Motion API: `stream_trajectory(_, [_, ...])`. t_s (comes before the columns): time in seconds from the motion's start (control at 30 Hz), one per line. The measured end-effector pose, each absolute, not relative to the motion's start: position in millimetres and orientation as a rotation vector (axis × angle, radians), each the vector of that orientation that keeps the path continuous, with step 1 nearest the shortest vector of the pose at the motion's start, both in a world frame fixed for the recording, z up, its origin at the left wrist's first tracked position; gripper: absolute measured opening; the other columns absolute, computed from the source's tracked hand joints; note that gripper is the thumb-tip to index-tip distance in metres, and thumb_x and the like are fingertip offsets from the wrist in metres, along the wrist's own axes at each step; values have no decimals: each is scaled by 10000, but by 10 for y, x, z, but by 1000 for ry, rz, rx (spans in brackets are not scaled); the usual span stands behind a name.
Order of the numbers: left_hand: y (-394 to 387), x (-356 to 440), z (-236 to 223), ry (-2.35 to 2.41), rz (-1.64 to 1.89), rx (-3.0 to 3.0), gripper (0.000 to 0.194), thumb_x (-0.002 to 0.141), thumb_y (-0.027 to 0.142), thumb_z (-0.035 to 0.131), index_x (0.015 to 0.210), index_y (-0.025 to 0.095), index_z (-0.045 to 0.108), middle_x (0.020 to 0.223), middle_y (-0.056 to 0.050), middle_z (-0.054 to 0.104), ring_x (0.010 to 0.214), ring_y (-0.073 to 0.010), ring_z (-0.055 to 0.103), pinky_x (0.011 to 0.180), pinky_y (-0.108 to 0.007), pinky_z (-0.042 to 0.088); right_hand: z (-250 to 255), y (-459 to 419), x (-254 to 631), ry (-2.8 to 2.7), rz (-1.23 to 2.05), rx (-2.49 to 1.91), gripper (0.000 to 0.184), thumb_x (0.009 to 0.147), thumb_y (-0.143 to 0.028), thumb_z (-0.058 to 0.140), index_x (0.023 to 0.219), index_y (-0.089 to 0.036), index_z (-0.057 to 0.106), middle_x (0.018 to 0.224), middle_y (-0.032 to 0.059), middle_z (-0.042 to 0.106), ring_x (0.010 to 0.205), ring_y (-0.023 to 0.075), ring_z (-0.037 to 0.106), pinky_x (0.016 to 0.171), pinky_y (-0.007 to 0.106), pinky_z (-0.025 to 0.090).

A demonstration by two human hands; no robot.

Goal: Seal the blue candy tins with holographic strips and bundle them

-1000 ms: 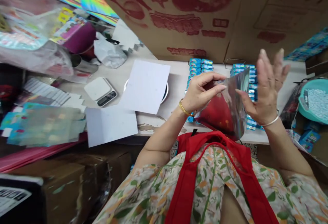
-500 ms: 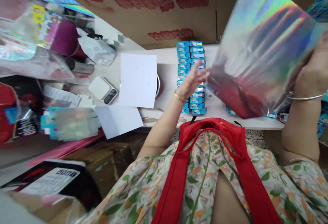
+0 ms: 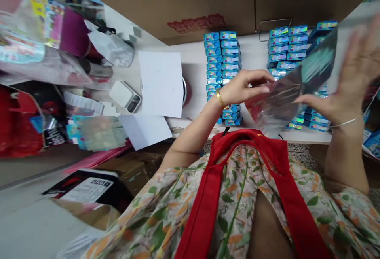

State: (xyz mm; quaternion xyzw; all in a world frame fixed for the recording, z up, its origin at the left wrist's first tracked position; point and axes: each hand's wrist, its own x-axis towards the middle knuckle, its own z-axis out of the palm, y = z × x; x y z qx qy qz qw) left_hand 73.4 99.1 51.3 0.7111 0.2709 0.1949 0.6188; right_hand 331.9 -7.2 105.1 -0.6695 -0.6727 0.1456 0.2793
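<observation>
Since half a second ago, your left hand has come back from the blue boxes to the foil bag, and the bag has dropped from high on the right to chest height in front of you.

Far left, crinkled clear plastic wraps lie heaped over printed packs. A small white scale with a dark display sits beside two flat white sheets, one half covering a round metal dish. Next come blue boxes, small and rectangular, stacked in tidy double columns; a second stack stands further right.

Your left hand pinches the bag's left edge between thumb and fingertips, a gold bangle on the wrist. The bag is glossy, crumpled film, holographic, blurred by motion, with dark red and teal reflections. Your right hand is spread wide, fingers up, the palm against the bag's right side; whether it grips it you cannot tell.

The bench is pale and smooth, its front edge chipped. Behind it rises a brown cardboard wall printed in red.
</observation>
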Motion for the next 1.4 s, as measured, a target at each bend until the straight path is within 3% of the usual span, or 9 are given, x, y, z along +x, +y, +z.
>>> stream_trajectory(0.1, [1111,851,1176,511,384,1910,303,884,416,781,1061,171,776,973,-15,783,964,-221,767,932,-394,608,1144,92,3107,-2246,372,-1506,687,874,-671,684,1408,-244,616,1384,105,685,1399,421,551,1250,744,238])
stream_trajectory(0.23, [1168,656,1340,612,660,1985,669,874,641,707,1366,200,603,1344,-40,635,1102,-221,731,967,-446,591,1286,127,3030,-2006,413,-1531,303,1012,-496,574,962,-249,743,901,20,765,959,248,758,936,506,604])
stream_trajectory(0.57, [1041,-132,485,885,966,1923,434,933,565,698,1289,324,638,914,14,686,764,-143,705,719,-352,631,829,-252,3361,-1213,420,-1636,330,966,-523,634,1125,-258,750,979,56,758,995,328,752,852,500,609])
stream_trajectory(0.67, [998,55,586,911,929,1933,408,959,609,623,1228,313,702,967,-9,720,897,-201,730,824,-432,628,704,-235,3330,-1245,233,-1702,698,868,-521,759,1466,-225,556,1373,174,665,1244,375,665,963,551,576])
stream_trajectory(0.8, [961,426,693,825,825,1997,387,967,609,597,1023,267,768,924,-19,742,940,-223,716,940,-501,595,826,-118,3053,-1722,-103,-1735,993,865,-562,740,1661,-237,242,1728,169,278,1628,426,156,1301,680,104])
stream_trajectory(0.87, [946,556,722,797,821,2016,389,975,604,585,1074,273,765,942,-20,741,931,-217,715,934,-487,592,863,-4,2912,-1974,-3,-1568,842,929,-558,656,1629,-279,282,1624,132,473,1570,413,322,1284,733,26])
stream_trajectory(0.97, [950,622,759,745,851,2088,375,997,569,569,1155,283,752,965,-22,744,901,-204,720,875,-434,596,858,179,2781,-2069,122,-1411,485,1033,-442,503,1471,-234,481,1233,95,713,1216,310,649,1215,699,303])
stream_trajectory(1.07, [980,583,802,704,896,2181,318,1008,516,581,1112,276,762,913,-15,748,866,-189,721,828,-385,589,867,302,2724,-2052,62,-1335,316,1047,-347,482,1257,-153,617,1000,100,709,935,257,679,862,476,570])
stream_trajectory(1.4, [1009,515,860,745,966,2035,324,1000,542,592,891,253,689,798,1,677,753,-151,671,720,-327,556,860,387,2668,-1979,356,-1230,317,1032,-472,507,926,-225,674,836,42,645,829,206,623,800,394,512])
